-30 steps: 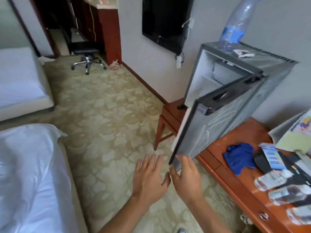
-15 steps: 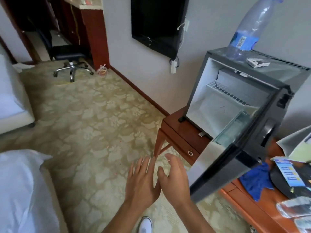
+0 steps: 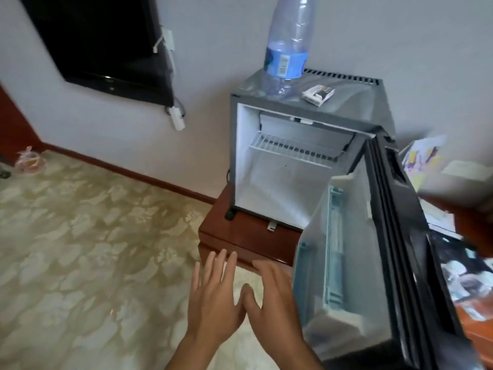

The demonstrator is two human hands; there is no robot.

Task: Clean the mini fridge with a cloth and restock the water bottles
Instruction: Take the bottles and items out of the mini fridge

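Fridge door [image 3: 373, 263] stands wide open to my right, and the mini fridge [image 3: 306, 166] sits on a low wooden cabinet [image 3: 240, 236] against the wall, its white inside bare except for one wire shelf [image 3: 293, 149] near the top. I judge that I am at the very beginning: the inside is exposed, but no wiping is started and no cloth is in my hands. My left hand [image 3: 216, 297] and my right hand [image 3: 274, 297] hover side by side in front of the cabinet, fingers straight and spread, holding nothing; the thumbs are almost touching each other. The right hand is just beside the inner edge of the door, and I cannot tell if it touches it. One large water bottle [image 3: 288, 44] stands on the fridge top, next to a small white packet [image 3: 318, 94]. I cannot make out the cloth anywhere; the desk [image 3: 477, 327] behind the door is blurred and partly hidden. The next move, I think, calls for reaching around the door to find the cloth on that side. The door edge is the thing to avoid there. To the left, the carpet [image 3: 80, 249] gives free room to step and to bend toward the opening.
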